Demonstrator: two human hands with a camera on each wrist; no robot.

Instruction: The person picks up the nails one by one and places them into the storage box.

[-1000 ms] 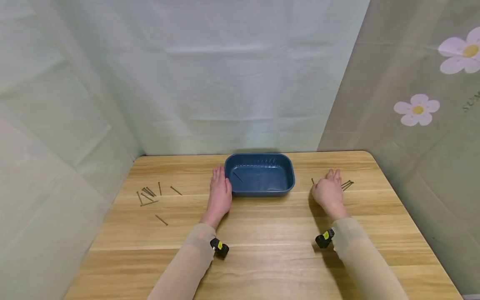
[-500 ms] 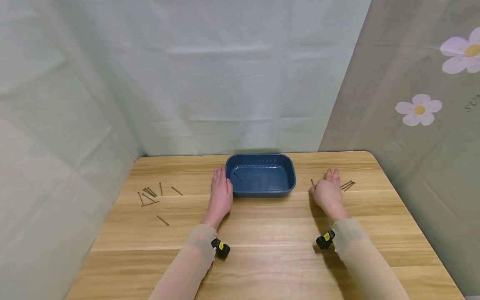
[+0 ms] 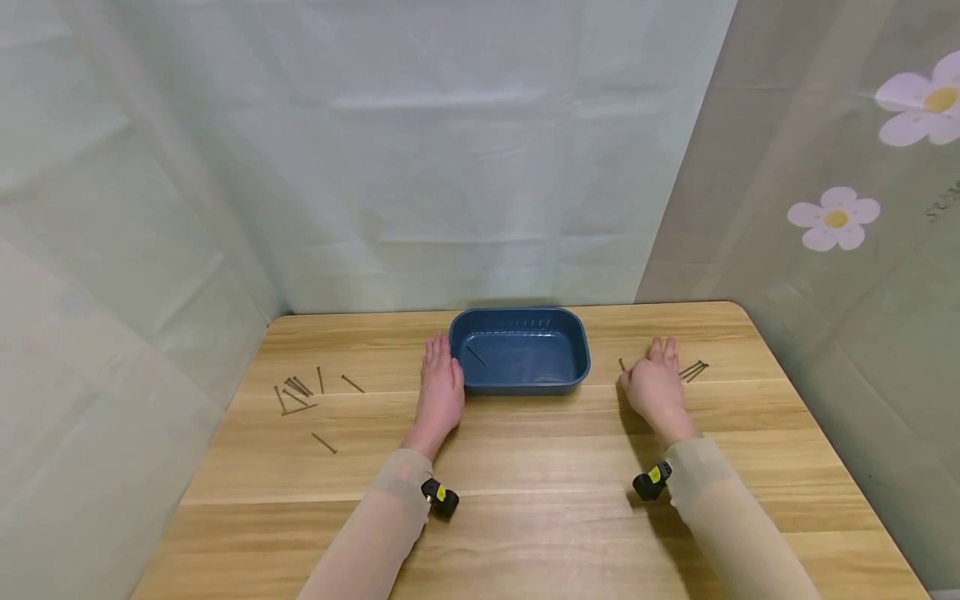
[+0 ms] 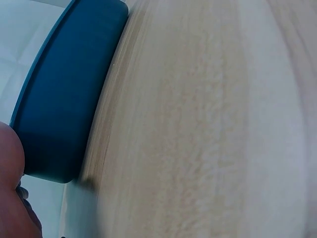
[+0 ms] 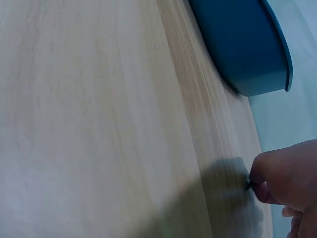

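A dark blue tray (image 3: 525, 388) stands at the back middle of the table, a single nail (image 3: 476, 356) lying inside it. Along its left wall rests my left hand (image 3: 438, 387), fingers straight and pointing away; the left wrist view shows the thumb (image 4: 9, 158) at the tray's rim. Right of the tray, my right hand (image 3: 654, 387) is low over the table. Its thumb and forefinger pinch a nail (image 3: 621, 364) whose head end sticks out on the left; a dark tip shows between them in the right wrist view. Several nails (image 3: 693, 371) lie just beyond that hand, partly covered by it.
On the left of the wooden table (image 3: 540, 517) several more nails (image 3: 298, 386) lie scattered, one nail (image 3: 324, 442) nearer the front. A pale curtain (image 3: 465, 167) hangs right behind the table's back edge.
Both hands and the tray keep their places. Only a very slight shift of the whole head view shows.
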